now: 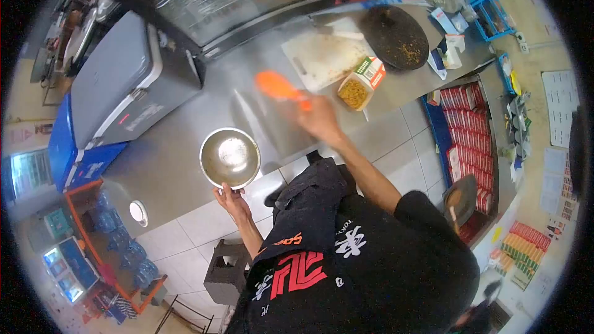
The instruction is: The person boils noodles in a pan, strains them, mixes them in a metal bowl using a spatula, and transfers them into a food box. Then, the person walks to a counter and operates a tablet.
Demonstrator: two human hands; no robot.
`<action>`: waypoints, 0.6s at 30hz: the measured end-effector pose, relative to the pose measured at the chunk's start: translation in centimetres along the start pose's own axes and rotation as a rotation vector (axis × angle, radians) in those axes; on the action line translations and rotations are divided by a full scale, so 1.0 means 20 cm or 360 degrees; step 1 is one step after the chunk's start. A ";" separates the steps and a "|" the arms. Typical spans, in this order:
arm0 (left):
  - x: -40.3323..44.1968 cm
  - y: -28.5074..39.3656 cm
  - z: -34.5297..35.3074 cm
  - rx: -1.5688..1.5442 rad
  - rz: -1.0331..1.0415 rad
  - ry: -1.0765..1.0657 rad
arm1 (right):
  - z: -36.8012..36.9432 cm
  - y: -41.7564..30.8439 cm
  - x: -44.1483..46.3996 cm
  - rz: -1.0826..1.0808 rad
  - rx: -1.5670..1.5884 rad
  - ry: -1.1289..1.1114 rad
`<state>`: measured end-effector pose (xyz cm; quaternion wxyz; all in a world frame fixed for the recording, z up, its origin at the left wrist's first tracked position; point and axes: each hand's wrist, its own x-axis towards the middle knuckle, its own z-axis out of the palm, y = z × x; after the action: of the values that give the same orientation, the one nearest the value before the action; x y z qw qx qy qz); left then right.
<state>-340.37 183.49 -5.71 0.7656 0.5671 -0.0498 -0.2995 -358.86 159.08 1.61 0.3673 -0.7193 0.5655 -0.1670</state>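
Note:
My left hand (233, 201) grips the near rim of a round metal bowl (213, 158), fingers below and thumb at the edge. The bowl's inside looks bare and shiny. In my right hand (320, 119) is an orange spoon (278, 85), its broad end pointing left above the steel counter (179, 124); it is slightly blurred. Just right of that hand stands a paper food box (369, 74) with its printed flap up, filled with yellowish-brown food (353, 94) that looks like rice. Behind the box lies a stained white cutting board (318, 55).
A round dark board (394, 37) with crumbs sits at the counter's back right. A glass display case (247, 0) borders the back. Grey cool box (117, 68) stands at left. Red packets (464, 124) fill a shelf below right. A grey stool (226, 272) is on the floor.

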 end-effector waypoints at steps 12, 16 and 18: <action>-0.29 0.60 -1.44 -0.0517 0.0338 0.0887 | 1.34 -1.31 -1.09 -0.1611 0.0333 -0.1062; -0.32 0.76 -1.97 -0.0838 0.0463 0.0923 | 1.49 -1.56 -1.27 -0.1167 0.0641 -0.1589; -0.28 0.86 -2.18 -0.0831 0.0508 0.1006 | 1.72 -1.47 -1.29 -0.0985 0.0300 -0.1696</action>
<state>-319.86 226.00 -4.21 0.8976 0.4035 0.1772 0.0080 -323.77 197.66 4.07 0.5955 -0.7988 0.0527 0.0670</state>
